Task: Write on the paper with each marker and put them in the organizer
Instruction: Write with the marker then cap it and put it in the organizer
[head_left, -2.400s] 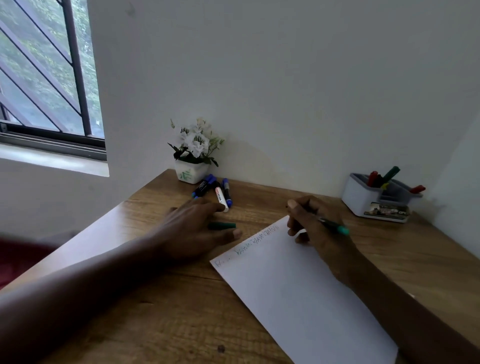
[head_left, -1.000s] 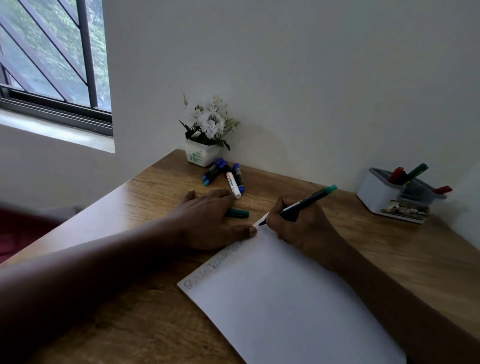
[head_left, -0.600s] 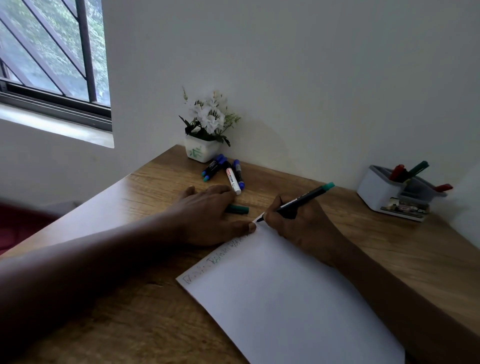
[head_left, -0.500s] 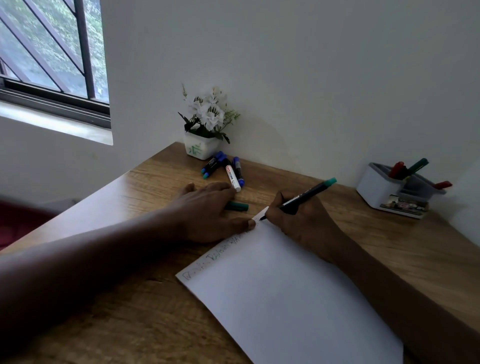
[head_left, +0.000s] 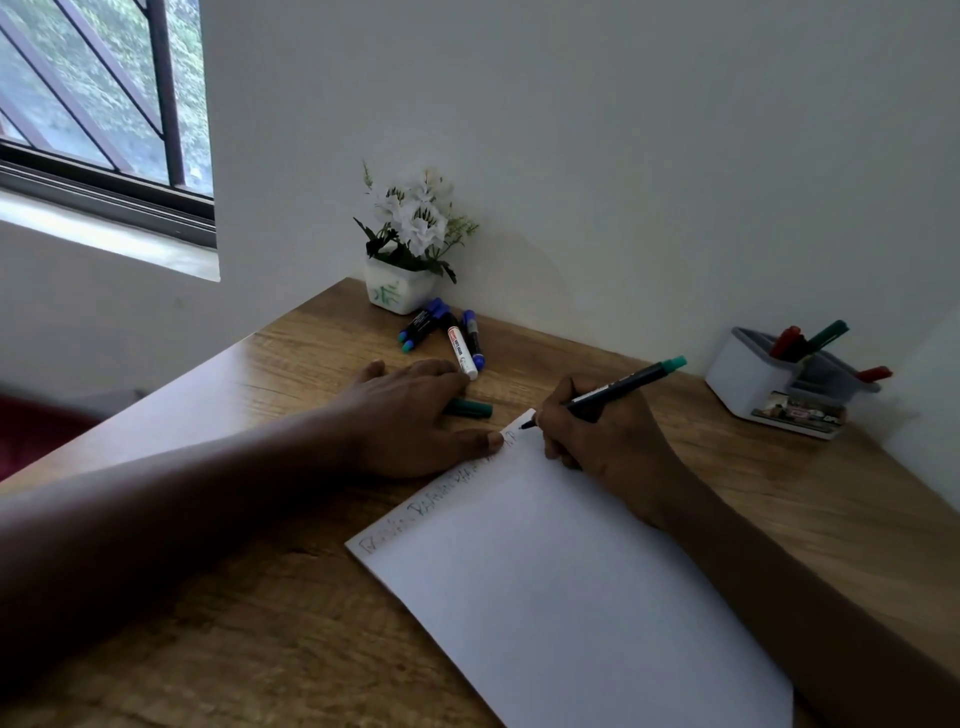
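A white paper (head_left: 571, 597) lies askew on the wooden counter (head_left: 249, 634), with a line of faint writing running along its upper edge toward the far corner. The left hand (head_left: 410, 421) lies flat with fingers spread, its thumb tip pressing the paper's edge to pin the sheet. The right hand (head_left: 597, 441) pinches a green-ended marker (head_left: 623, 383), whose tip meets the paper at that far corner, just beside the thumb. The step in hand appears to be the green marker's turn to write. Little sheet is left ahead of the tip, so a short, light stroke would serve best, with the thumb holding its pressure so the paper does not slide and the ink stays off the wood. A green cap (head_left: 474, 408), likely this marker's, lies partly under the left fingers, within easy reach for closing the marker. Farther back, loose markers (head_left: 457, 338), several blue and one white-barrelled, lie clustered before a flower pot (head_left: 399, 292) at the wall, apparently awaiting their turn. The organizer (head_left: 748, 382) stands well apart at the far right, with red and green markers already upright in it.
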